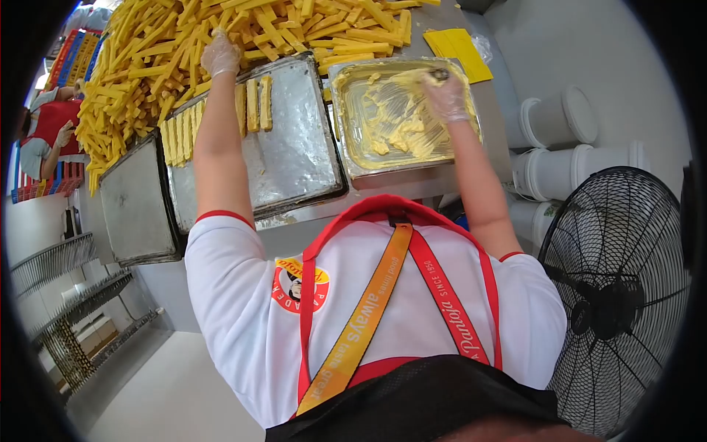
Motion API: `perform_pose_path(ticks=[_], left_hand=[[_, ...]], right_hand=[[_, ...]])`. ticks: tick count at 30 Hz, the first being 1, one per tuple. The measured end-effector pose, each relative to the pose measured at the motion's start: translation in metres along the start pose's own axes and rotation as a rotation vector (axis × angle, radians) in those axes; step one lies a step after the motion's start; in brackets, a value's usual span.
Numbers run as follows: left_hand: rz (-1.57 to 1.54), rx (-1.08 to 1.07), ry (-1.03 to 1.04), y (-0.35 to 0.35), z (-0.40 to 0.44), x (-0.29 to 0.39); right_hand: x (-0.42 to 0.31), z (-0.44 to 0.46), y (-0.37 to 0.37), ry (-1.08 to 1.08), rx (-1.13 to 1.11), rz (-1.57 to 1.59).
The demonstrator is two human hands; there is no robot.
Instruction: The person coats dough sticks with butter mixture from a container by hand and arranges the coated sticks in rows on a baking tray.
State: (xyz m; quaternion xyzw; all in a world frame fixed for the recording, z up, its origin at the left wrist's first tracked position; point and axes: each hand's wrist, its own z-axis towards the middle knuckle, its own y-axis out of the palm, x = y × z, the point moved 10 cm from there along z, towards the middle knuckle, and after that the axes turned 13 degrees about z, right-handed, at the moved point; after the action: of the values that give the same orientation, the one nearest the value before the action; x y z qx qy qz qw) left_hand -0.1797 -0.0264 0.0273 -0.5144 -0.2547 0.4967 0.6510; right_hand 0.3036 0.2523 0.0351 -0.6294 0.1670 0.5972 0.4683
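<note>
My left hand, in a clear glove, is at the edge of a big pile of yellow bread-like sticks, fingers bunched. What they pinch, if anything, is hidden. Below that arm, several sticks stand in a row on a dark-rimmed metal baking tray. My right hand, also gloved, is closed around a tool whose dark round end shows above the fist; its working end is hidden. It is over a deeper metal pan smeared with pale yellow spread.
Another baking tray overhangs the table at left. A yellow sheet lies behind the pan. White buckets and a large black fan stand at right. A co-worker in a red apron is at far left, near stacked crates.
</note>
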Motion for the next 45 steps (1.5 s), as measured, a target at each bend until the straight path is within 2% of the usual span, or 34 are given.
perform_pose_path(ticks=[1, 2, 3, 4, 5, 7, 8, 10, 11, 13, 16, 19, 22, 24, 25, 27, 28, 31, 34, 37, 40, 43, 44, 45], left_hand=[[0.010, 0.053, 0.013, -0.020, -0.005, 0.001], [-0.003, -0.010, -0.033, -0.024, -0.006, -0.003], [-0.009, 0.057, 0.017, -0.045, -0.011, 0.001], [-0.016, 0.125, 0.065, -0.069, -0.019, 0.004], [-0.023, 0.191, 0.113, -0.090, -0.029, 0.007], [-0.230, 0.415, 0.228, -0.131, -0.050, 0.010], [-0.333, 0.529, 0.286, -0.153, -0.062, 0.010], [-0.511, 0.591, 0.301, -0.196, -0.088, 0.013], [-0.600, 0.623, 0.304, -0.216, -0.104, 0.016], [-0.792, 0.584, 0.306, -0.245, -0.134, 0.026], [-0.965, 0.452, 0.376, -0.246, -0.169, 0.054], [-1.079, 0.264, 0.379, -0.232, -0.207, 0.092], [-0.995, 0.105, 0.362, -0.200, -0.242, 0.132], [-0.887, 0.018, 0.390, -0.184, -0.262, 0.157], [-0.934, -0.015, 0.374, -0.185, -0.270, 0.164], [-1.028, -0.077, 0.344, -0.188, -0.288, 0.174], [-0.942, -0.116, 0.358, -0.181, -0.296, 0.181], [-0.875, -0.204, 0.371, -0.157, -0.314, 0.198], [-0.928, -0.162, 0.418, -0.169, -0.323, 0.207], [-0.908, -0.205, 0.393, -0.161, -0.324, 0.211], [-0.891, -0.183, 0.377, -0.159, -0.323, 0.215], [-0.904, -0.171, 0.359, -0.152, -0.320, 0.217], [-0.911, -0.177, 0.348, -0.147, -0.321, 0.216], [-0.908, -0.181, 0.337, -0.149, -0.322, 0.213]], right_hand=[[-0.012, 0.000, -0.013, -0.064, 0.044, -0.106], [-0.024, -0.001, -0.026, -0.127, 0.087, -0.212], [-0.039, -0.005, -0.034, -0.191, 0.128, -0.318], [-0.038, -0.008, -0.032, -0.152, 0.081, -0.332], [-0.043, -0.012, -0.024, -0.214, 0.020, -0.249], [-0.049, -0.022, -0.009, -0.333, -0.102, -0.077], [-0.039, -0.020, -0.008, -0.277, -0.105, -0.043], [-0.020, -0.013, -0.006, -0.165, -0.112, 0.025], [-0.024, -0.012, -0.015, -0.191, -0.057, -0.087], [-0.038, -0.007, -0.038, -0.244, 0.054, -0.306], [-0.051, -0.013, -0.066, -0.244, 0.118, -0.025], [-0.033, -0.009, -0.057, -0.337, 0.057, -0.152], [-0.033, -0.018, -0.032, -0.458, -0.166, -0.419], [-0.037, -0.019, -0.055, -0.172, -0.208, -0.215], [-0.035, -0.023, -0.062, -0.026, -0.226, -0.113], [-0.033, -0.023, -0.085, -0.141, -0.150, -0.125], [-0.032, -0.025, -0.095, -0.197, -0.110, -0.131], [-0.011, -0.031, -0.081, -0.106, -0.054, -0.385], [-0.010, -0.037, -0.054, -0.145, -0.058, -0.128], [-0.017, -0.051, -0.038, 0.095, -0.174, 0.434], [-0.067, -0.074, -0.019, -0.364, -0.242, 0.087], [-0.097, -0.101, 0.000, -0.454, -0.429, 0.083], [-0.069, -0.096, 0.008, -0.291, -0.473, 0.322], [-0.050, -0.085, 0.006, -0.206, -0.438, 0.421]])
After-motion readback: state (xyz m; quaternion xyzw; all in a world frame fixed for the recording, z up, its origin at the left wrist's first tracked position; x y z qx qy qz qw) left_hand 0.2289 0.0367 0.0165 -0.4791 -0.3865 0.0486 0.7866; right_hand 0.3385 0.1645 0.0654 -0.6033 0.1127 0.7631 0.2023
